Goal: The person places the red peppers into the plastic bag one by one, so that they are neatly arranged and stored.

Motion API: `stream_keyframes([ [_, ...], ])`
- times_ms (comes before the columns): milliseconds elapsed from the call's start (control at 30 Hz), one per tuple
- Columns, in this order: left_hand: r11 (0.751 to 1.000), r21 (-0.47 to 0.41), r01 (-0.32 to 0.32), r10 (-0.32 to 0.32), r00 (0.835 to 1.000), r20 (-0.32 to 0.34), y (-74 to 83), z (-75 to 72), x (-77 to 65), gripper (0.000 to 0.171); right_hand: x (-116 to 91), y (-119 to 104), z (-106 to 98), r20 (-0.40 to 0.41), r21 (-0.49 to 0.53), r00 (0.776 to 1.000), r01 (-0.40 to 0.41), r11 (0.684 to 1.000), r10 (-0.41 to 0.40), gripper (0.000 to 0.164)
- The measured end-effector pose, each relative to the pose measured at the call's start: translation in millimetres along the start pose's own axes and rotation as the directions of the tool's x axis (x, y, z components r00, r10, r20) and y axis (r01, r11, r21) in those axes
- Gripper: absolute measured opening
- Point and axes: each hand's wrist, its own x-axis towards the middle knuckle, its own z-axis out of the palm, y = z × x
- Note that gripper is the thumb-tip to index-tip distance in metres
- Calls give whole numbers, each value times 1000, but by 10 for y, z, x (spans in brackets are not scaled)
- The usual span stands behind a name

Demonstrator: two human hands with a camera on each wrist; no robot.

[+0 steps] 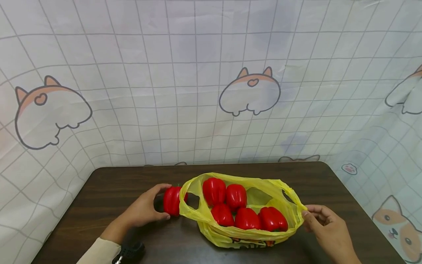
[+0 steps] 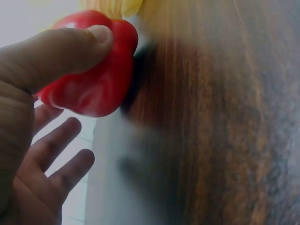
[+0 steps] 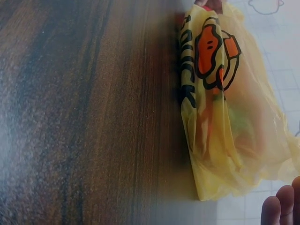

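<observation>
My left hand (image 1: 145, 208) grips a red bell pepper (image 1: 171, 200) just left of the yellow plastic bag (image 1: 211, 233), partly behind the bag's left handle. In the left wrist view the thumb (image 2: 79, 49) lies across the held pepper (image 2: 101, 91), with some fingers spread below. With thumb and fingertips, my right hand (image 1: 329, 229) pinches the bag's right handle. The bag's mouth gapes upward, and several red bell peppers (image 1: 214, 191) lie inside. A duck print marks the bag's side (image 3: 218, 51) in the right wrist view. Fingertips (image 3: 271, 211) show there at the lower right.
Beneath everything is a dark wood-grain table (image 1: 125, 179) with rounded far corners. A white grid-patterned cloth (image 1: 197, 139) with cartoon animal drawings hangs behind it and along the sides. A black band (image 1: 130, 251) sits at the left wrist, below a light sleeve (image 1: 100, 253).
</observation>
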Motion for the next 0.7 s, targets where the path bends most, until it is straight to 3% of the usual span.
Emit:
stream_keyframes([
  [367,999,-20,27,-29,996,-89,39,-89,-92,88,-4,-1,3,-8,2,1000,-15,1000,15,47],
  [700,997,-54,-59,47,979,-200,183,-321,-162,89,-7,-21,22,-12,23,1000,-5,1000,5,45],
])
